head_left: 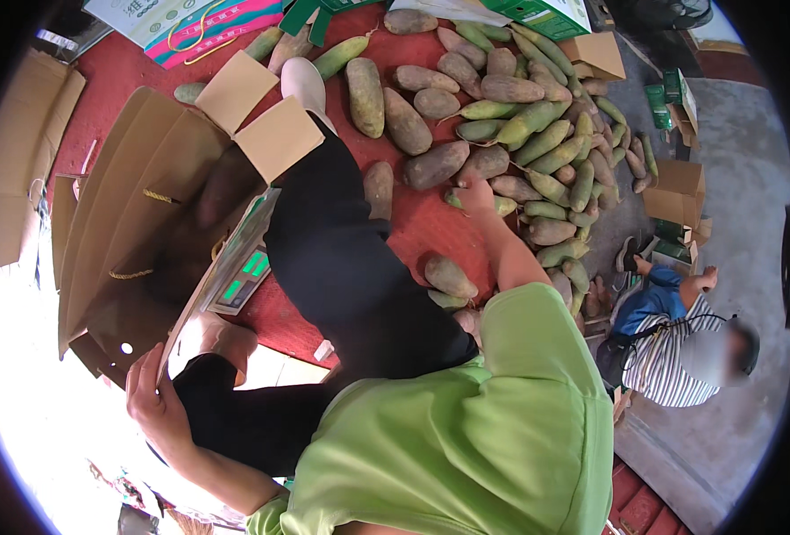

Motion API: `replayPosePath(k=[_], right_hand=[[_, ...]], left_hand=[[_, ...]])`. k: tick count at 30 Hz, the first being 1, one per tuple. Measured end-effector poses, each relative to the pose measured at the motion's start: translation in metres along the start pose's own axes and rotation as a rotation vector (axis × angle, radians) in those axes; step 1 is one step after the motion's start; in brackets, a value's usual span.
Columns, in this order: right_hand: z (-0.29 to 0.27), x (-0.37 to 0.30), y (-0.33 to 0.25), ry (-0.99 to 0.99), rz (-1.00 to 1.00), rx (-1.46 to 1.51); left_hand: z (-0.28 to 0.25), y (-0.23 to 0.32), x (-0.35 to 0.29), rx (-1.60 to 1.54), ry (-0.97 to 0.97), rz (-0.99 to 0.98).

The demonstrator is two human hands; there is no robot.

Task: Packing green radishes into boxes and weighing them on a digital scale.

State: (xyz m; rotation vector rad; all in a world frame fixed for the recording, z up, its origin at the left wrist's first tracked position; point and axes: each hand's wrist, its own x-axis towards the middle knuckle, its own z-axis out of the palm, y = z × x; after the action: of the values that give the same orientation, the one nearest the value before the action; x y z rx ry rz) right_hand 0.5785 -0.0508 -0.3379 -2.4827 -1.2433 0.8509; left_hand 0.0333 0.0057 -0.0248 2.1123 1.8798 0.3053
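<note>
My left hand [151, 403] is closed on the near edge of an open brown cardboard box [101, 259] with yellow cord handles. A few radishes lie dimly in the shade inside it. My right hand [478, 198] reaches to the near side of a large pile of green radishes [551, 138], many coated with dried soil. Its fingers are curled at a soil-coated radish [484, 163], and a green radish [503, 206] lies partly under the hand. The fingertips are partly hidden. Beside the box stands a digital scale [241, 283] with lit green displays.
Loose radishes [365, 96] lie on the red floor covering [346, 18] around my leg. A printed gift box [203, 27] and a green carton [546, 16] stand at the far side. At the right another person [667, 348] sits near small brown cartons [675, 192].
</note>
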Motion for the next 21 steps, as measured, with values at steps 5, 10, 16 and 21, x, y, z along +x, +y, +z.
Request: replayPosePath(k=[5,10,16,21], right_hand=[[-0.006,-0.007,-0.032,0.115,-0.117,-0.709],[0.012,0.026,-0.037,-0.085,-0.603,-1.074],[0.044,0.041,-0.059,-0.041,-0.633,-1.125],[0.039,0.039,-0.053,-0.054,-0.582,-1.149]], left_hand=[[0.0,-0.001,0.0,-0.028,-0.01,0.019],[-0.001,0.005,0.007,-0.032,-0.04,-0.04],[-0.007,0.013,0.007,-0.013,-0.006,-0.053],[-0.009,0.021,0.015,0.053,0.023,-0.076]])
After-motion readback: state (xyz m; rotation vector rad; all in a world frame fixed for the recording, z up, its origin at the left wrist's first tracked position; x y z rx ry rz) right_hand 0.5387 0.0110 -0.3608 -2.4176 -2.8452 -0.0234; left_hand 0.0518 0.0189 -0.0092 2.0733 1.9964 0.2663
